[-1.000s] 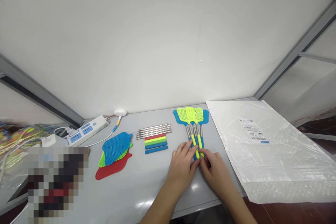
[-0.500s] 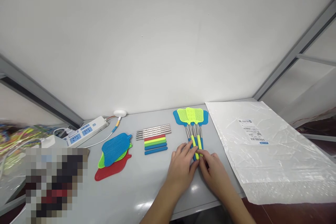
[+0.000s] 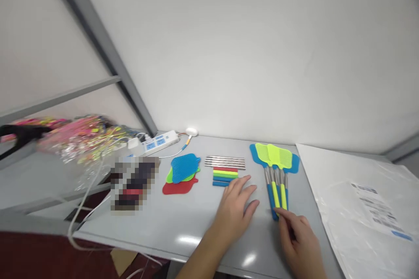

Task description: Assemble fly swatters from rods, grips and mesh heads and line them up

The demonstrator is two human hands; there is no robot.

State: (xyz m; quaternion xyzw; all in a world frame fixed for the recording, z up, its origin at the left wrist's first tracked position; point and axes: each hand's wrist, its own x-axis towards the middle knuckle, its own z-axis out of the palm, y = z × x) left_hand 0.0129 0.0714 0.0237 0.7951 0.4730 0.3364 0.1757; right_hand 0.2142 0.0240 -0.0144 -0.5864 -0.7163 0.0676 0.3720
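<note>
My right hand has thumb and forefinger at the lower ends of the grouped fly swatters, pinching a yellow handle. These swatters have yellow and blue mesh heads, metal shafts and yellow or blue grips, and lie overlapping on the table. My left hand is open and holds nothing, its fingers spread just right of the loose coloured handle grips. Its fingertips hide part of the lowest blue grip. Beyond the grips lie several thin metal rods. Loose blue, green and red swatter heads overlap further left.
A white plastic mailer with a label covers the table's right side. On the left are a power strip, a white cable, a pixelated item and clear bags of colourful things. A wall stands behind the table.
My left hand has left the swatters and moved left toward the loose grips, its fingers opening. My right hand stays at the swatter handles. The view has turned left.
</note>
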